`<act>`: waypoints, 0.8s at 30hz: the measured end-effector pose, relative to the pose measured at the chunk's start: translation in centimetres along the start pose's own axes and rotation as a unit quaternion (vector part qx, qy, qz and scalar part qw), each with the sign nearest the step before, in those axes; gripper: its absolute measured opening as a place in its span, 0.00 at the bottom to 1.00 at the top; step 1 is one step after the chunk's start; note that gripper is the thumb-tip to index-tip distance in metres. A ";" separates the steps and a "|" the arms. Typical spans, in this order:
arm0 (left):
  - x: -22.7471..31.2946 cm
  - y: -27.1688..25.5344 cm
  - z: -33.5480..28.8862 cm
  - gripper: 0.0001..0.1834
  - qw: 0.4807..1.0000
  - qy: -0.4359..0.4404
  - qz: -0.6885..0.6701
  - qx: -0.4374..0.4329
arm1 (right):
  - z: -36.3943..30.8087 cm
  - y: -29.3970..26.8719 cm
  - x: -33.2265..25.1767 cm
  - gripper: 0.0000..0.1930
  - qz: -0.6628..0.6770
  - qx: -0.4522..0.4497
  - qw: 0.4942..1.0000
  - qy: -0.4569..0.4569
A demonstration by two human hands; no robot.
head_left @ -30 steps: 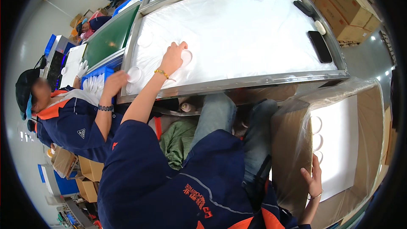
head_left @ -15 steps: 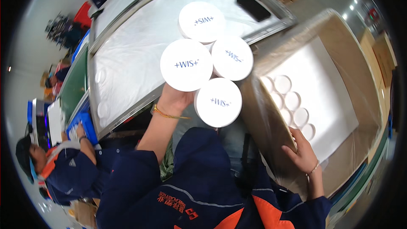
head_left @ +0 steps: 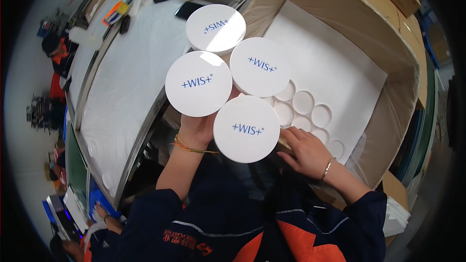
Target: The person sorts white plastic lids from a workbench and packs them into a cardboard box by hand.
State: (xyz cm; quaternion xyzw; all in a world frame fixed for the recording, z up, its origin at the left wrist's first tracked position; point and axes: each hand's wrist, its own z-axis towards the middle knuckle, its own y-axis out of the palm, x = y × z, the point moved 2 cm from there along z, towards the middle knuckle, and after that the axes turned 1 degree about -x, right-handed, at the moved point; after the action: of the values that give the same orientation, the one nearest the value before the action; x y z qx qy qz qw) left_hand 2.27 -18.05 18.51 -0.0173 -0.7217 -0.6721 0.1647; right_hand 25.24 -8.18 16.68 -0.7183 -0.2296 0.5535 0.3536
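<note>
Right of the table (head_left: 136, 53), the box (head_left: 399, 87) holds lids (head_left: 303, 103) on a sheet (head_left: 330, 58).

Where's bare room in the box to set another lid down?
The white sheet looks bare between its lids and the far and right walls of the box; crowded near left, where lids cluster by the right hand.

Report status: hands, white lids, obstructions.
Left hand holds four round white lids. Right hand at edge of carton. Lids partly block view into carton.
</note>
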 end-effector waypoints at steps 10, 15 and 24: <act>-9.8 -5.0 23.4 0.22 0.598 0.084 0.784 -0.143 | -0.8 0.6 0.7 0.22 -0.020 0.012 1.000 -0.009; -11.4 -10.3 24.8 0.23 0.328 0.103 0.918 -0.200 | -0.6 1.3 1.0 0.23 -0.005 0.003 1.000 -0.010; -12.0 -9.4 25.6 0.10 0.055 0.070 0.969 -0.230 | -0.5 1.3 1.3 0.20 0.003 0.031 1.000 -0.003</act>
State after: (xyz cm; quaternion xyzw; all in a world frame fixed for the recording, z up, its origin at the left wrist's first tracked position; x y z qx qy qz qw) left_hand 5.82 8.35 5.24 -0.6912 0.1430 -0.0447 0.7069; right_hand 26.01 -8.24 14.96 -0.7057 -0.2118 0.5637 0.3733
